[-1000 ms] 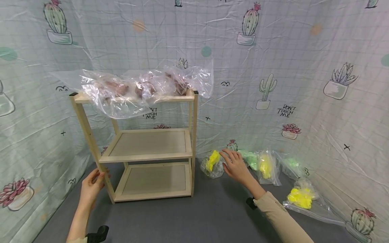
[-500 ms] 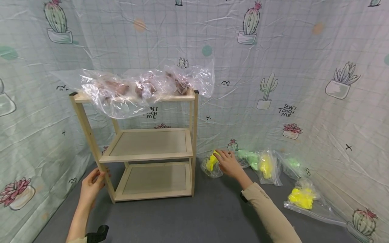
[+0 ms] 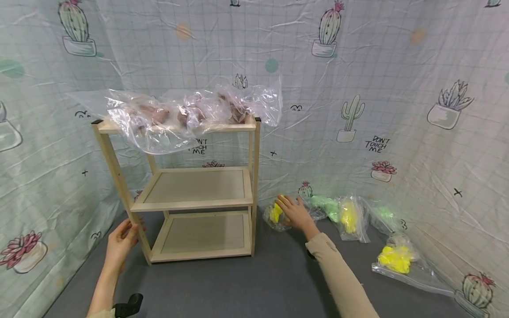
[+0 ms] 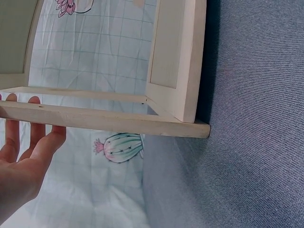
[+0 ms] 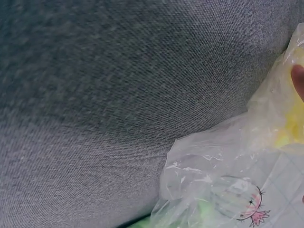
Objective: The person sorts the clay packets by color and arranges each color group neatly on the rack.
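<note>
In the head view a pale wooden three-tier shelf [image 3: 191, 206] stands at centre left. My left hand [image 3: 121, 240] holds its front left post [image 4: 104, 118], thumb on one side and fingers on the other, as the left wrist view shows. Right of the shelf lies a clear plastic bag [image 3: 274, 223] with a bright yellow item [image 3: 276, 213] inside. My right hand [image 3: 296, 215] reaches over this bag, its fingers extended and overlapping the yellow item. In the right wrist view only a fingertip [image 5: 298, 78] shows against the bag; the rest of the hand is out of frame.
Clear bags with brownish items [image 3: 191, 112] lie along the shelf's top, hanging over its front. Further right are bags with green contents [image 3: 328, 207], yellow contents [image 3: 348, 217] and a yellow-filled zip bag [image 3: 395, 259]. A cactus-print sheet [image 3: 310, 145] surrounds the dark grey surface [image 3: 238, 287].
My right hand has moved left, from beside the nearest bag to over its yellow item. My left hand stays on the shelf post.
</note>
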Demonstrator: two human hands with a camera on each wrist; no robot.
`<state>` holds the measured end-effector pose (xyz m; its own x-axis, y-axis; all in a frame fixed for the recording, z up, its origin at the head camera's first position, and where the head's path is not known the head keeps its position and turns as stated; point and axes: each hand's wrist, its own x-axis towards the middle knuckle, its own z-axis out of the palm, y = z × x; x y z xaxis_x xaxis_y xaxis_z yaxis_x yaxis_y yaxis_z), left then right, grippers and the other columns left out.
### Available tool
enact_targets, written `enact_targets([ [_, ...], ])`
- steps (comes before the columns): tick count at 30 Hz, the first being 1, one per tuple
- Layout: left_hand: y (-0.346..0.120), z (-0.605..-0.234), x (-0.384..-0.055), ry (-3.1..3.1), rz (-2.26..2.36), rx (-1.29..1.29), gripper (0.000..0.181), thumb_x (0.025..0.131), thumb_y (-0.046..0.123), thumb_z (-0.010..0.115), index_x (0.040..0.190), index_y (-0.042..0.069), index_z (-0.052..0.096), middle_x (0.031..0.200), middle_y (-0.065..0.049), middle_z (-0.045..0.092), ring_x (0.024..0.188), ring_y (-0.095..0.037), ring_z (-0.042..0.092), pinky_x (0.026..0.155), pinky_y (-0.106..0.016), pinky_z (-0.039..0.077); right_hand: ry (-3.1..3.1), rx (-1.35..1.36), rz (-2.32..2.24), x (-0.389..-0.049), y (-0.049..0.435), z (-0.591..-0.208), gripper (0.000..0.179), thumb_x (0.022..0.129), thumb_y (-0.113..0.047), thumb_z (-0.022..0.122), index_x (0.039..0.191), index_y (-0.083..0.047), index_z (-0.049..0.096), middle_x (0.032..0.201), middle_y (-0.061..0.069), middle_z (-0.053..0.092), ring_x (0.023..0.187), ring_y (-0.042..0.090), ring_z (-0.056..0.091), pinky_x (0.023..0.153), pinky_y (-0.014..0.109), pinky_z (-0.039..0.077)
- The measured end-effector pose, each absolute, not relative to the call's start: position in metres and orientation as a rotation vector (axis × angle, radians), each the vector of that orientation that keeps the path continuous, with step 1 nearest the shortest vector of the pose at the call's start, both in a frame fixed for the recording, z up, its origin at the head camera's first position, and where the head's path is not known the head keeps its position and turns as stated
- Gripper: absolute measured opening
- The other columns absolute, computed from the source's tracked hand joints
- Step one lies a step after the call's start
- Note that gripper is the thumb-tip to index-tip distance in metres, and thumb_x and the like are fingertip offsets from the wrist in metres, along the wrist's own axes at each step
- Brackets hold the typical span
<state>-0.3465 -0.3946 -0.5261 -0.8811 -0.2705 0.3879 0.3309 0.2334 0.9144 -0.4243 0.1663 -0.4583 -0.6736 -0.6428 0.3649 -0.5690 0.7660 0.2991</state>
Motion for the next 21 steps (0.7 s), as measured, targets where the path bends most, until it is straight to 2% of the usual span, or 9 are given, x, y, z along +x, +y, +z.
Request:
enact_targets([
  [3,-0.395,-0.526,-0.347,-2.053,-1.677,-0.051,0.048,0.090,0.035,0.049,0.131,0.011,0.044,0.111,0.007,0.057,0.093,0.004,0.059,0.066,-0.010,0.047,-2.548,0.889,-0.209,-0.428,0.164,-0.461,0.090,0.063,-0.042,0.077,0.137,-0.014,0.034,0.143,0.009,0.032,0.128,0.031,0.035,0.095,0.060,0.030],
  [9,-0.398,-0.527,-0.345,-2.061,-1.633,-0.028,0.046,0.090,0.035,0.049,0.130,0.012,0.045,0.111,0.007,0.057,0.092,0.004,0.060,0.065,-0.010,0.046,-2.650,0.885,-0.263,-0.432,0.156,-0.464,0.093,0.061,-0.054,0.072,0.138,-0.020,0.032,0.144,0.010,0.029,0.131,0.033,0.029,0.094,0.064,0.027],
  [13,-0.399,-0.527,-0.346,-2.070,-1.625,-0.028,0.045,0.090,0.033,0.048,0.130,0.013,0.045,0.111,0.006,0.056,0.092,0.004,0.059,0.065,-0.011,0.046,-2.666,0.881,-0.272,-0.434,0.150,-0.464,0.089,0.061,-0.057,0.071,0.135,-0.023,0.036,0.141,0.010,0.034,0.131,0.032,0.030,0.094,0.063,0.028],
  [16,-0.395,-0.523,-0.344,-2.062,-1.638,-0.049,0.044,0.091,0.033,0.048,0.130,0.014,0.046,0.109,0.009,0.057,0.091,0.005,0.059,0.064,-0.011,0.046,-2.681,0.852,-0.289,-0.437,0.147,-0.464,0.086,0.061,-0.061,0.068,0.134,-0.026,0.038,0.137,0.007,0.039,0.130,0.030,0.031,0.096,0.061,0.027],
  [18,-0.387,-0.511,-0.336,-2.054,-1.676,-0.080,0.042,0.091,0.032,0.048,0.129,0.014,0.047,0.106,0.013,0.057,0.090,0.006,0.059,0.064,-0.012,0.046,-2.707,0.838,-0.313,-0.438,0.146,-0.464,0.083,0.063,-0.064,0.065,0.133,-0.029,0.039,0.134,0.005,0.042,0.130,0.028,0.032,0.098,0.059,0.026],
  [21,-0.367,-0.480,-0.313,-2.006,-1.774,-0.151,0.039,0.092,0.024,0.048,0.127,0.007,0.048,0.101,0.015,0.059,0.087,0.005,0.060,0.063,-0.013,0.047,-2.752,0.836,-0.289,-0.437,0.142,-0.465,0.077,0.065,-0.066,0.062,0.131,-0.031,0.041,0.128,0.003,0.046,0.126,0.027,0.035,0.099,0.059,0.024],
])
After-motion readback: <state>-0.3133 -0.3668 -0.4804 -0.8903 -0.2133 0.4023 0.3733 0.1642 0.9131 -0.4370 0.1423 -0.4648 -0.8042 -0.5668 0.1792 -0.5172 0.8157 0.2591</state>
